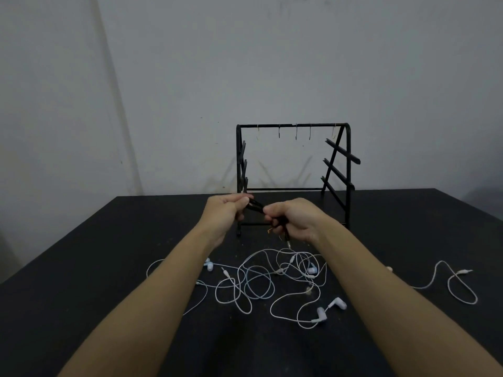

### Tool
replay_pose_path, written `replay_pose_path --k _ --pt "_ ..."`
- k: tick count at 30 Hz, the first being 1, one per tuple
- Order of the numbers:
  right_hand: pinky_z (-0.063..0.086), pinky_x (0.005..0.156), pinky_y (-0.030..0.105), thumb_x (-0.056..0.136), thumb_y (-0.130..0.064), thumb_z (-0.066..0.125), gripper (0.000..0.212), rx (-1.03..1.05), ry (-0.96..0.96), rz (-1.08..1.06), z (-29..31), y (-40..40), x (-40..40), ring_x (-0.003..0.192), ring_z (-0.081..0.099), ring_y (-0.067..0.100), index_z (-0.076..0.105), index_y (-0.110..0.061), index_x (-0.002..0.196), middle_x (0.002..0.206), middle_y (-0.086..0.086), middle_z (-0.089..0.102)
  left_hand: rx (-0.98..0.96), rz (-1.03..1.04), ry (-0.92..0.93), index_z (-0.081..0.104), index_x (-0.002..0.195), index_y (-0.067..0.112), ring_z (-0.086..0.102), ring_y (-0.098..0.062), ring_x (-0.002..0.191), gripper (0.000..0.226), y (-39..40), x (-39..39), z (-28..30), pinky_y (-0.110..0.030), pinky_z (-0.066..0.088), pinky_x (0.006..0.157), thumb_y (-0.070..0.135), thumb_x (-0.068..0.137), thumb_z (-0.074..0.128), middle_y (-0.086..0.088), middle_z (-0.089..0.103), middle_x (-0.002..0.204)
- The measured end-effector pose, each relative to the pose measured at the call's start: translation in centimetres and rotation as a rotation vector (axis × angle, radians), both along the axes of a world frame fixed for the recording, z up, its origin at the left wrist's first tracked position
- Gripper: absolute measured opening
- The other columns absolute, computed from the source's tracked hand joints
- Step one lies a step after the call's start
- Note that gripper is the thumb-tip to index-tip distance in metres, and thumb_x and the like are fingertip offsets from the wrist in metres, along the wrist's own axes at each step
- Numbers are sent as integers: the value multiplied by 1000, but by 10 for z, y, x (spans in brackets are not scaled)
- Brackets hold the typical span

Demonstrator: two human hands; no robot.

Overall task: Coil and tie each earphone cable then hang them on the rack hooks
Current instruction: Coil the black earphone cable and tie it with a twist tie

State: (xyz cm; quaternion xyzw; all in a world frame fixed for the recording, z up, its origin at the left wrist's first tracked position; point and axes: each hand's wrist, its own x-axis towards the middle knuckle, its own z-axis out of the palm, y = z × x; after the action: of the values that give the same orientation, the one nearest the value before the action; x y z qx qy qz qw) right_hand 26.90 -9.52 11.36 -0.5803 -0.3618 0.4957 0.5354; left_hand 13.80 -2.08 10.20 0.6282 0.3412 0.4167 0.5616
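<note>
A black earphone cable is stretched between both hands, just in front of the black rack. My left hand pinches one end of it. My right hand is closed around a bundle of the same cable, with its plug hanging below. Several small hooks hang bare from the rack's top bar. White earphone cables lie tangled on the black table under my forearms, with white earbuds toward the front. One more white cable lies apart at the right.
The rack stands at the table's far edge against a grey wall, with slanted pegs sticking out of both side frames. A pale blue earbud rests beside my left forearm.
</note>
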Motion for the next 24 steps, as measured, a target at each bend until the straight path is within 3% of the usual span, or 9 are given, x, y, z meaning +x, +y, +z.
replay_pose_path --k 2,4,7,10,15,17,19,21,24 --pt "35 49 23 86 1 56 15 39 -349 -100 -2 1 -2 54 43 12 66 6 77 61 7 55 194 38 286 69 106 12 55 -11 75 21 -1 -4 -4 -21 43 68 10 92 53 -3 65 87" --pt "38 54 28 83 -1 57 17 52 -659 -107 -2 2 -2 54 46 14 70 10 83 63 11 58 521 111 611 58 126 14 56 -20 107 36 -2 -7 -6 -28 43 90 11 90 51 -5 63 114" --pt "32 47 21 84 -3 56 21 26 -949 -11 4 2 -6 47 40 11 68 1 68 56 6 52 867 4 733 39 141 19 32 -19 134 61 -9 -4 -6 -45 26 110 5 82 50 1 43 141" --pt "31 45 22 84 1 55 26 70 -891 37 5 2 -6 47 38 12 59 -1 58 49 3 45 966 -113 865 29 145 18 38 -18 131 57 -14 -1 -9 -42 17 112 11 91 46 0 47 138" --pt "36 47 7 89 -4 60 15 163 -712 98 6 -8 0 41 47 -5 71 5 92 59 0 58 1088 -4 983 45 132 15 53 -27 107 34 -14 -7 -12 -36 29 88 19 99 36 -8 58 112" --pt "43 62 8 87 -9 63 15 189 -724 82 5 -7 1 53 55 -9 73 -2 97 72 0 68 1136 58 1027 50 120 14 54 -28 102 27 -15 -4 -12 -34 26 79 11 97 37 -7 58 109" --pt "45 87 22 87 -22 65 12 175 -803 63 1 -4 6 76 60 -4 76 -28 89 82 -10 73 1140 112 1075 51 115 14 55 -28 100 24 -17 -2 -12 -33 22 75 10 96 37 -6 58 109" --pt "42 97 43 87 -31 63 17 154 -889 74 -2 -4 11 82 59 2 73 -43 79 74 -16 72 1104 116 1039 53 111 12 56 -27 97 22 -18 -1 -11 -34 26 78 15 99 34 -7 59 107" --pt "55 75 24 90 -10 59 16 281 -617 56 -9 -8 13 69 65 2 71 -12 101 72 -2 69 792 -37 710 58 93 10 55 -21 75 24 -20 -3 -12 -31 36 72 17 99 35 -2 57 80"
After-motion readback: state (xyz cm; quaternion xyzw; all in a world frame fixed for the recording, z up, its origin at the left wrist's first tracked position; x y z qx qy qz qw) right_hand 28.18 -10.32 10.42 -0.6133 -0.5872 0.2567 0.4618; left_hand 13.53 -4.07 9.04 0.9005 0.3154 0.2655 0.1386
